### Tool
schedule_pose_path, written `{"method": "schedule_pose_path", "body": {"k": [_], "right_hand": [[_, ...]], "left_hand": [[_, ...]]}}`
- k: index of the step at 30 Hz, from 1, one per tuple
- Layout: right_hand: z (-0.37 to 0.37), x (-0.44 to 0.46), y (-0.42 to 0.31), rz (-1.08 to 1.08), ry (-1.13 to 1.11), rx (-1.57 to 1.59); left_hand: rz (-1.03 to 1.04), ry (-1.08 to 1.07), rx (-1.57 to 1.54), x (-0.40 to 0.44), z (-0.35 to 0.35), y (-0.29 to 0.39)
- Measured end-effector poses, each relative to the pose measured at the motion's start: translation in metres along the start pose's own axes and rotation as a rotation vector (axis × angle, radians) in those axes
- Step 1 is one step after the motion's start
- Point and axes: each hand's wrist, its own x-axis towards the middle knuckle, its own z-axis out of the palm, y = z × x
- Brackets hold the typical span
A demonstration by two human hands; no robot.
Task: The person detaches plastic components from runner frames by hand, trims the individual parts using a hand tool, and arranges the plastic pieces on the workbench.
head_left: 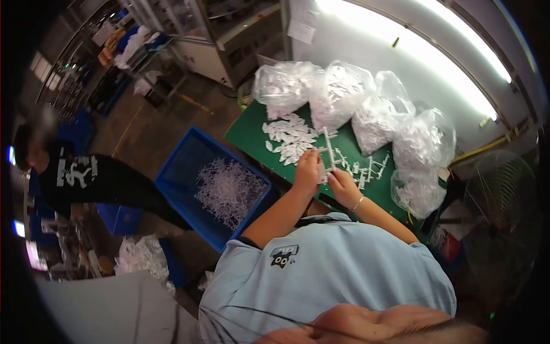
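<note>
Both hands are together over the near edge of a green table (243,135), closed around a white branched plastic sprue (329,146). My left hand (308,171) grips the left side of the sprue, and its fingers hide some of the part there. On the other side, my right hand (345,188) pinches the lower end with thumb and fingers. Left of the hands lies a spread pile of small flat white plastic pieces (289,137). More white branched sprues (372,168) lie to the right of the hands.
Several clear bags of white pieces (341,86) line the table's back edge. A blue bin (175,166) with a heap of thin white sprues (229,192) stands to the left. A person in black (97,175) is farther left. A fan (495,218) stands at right.
</note>
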Motion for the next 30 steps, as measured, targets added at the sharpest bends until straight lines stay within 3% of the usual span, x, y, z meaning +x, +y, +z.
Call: {"method": "schedule_pose_path", "body": {"k": [8, 20, 23, 30], "right_hand": [[0.010, -0.003, -0.005, -0.150, -0.045, 0.121], [0.036, -0.014, -0.023, -0.286, -0.085, -0.078], [0.042, -0.018, -0.032, -0.188, -0.129, -0.154], [0.049, -0.028, -0.039, -0.181, -0.049, -0.178]], "left_hand": [[-0.072, 0.000, -0.159, -0.010, -0.004, 0.019], [0.041, 0.037, -0.082, -0.044, -0.017, 0.038], [0.035, 0.039, -0.031, -0.051, -0.022, 0.045], [0.011, 0.048, -0.041, -0.053, -0.023, 0.035]]}}
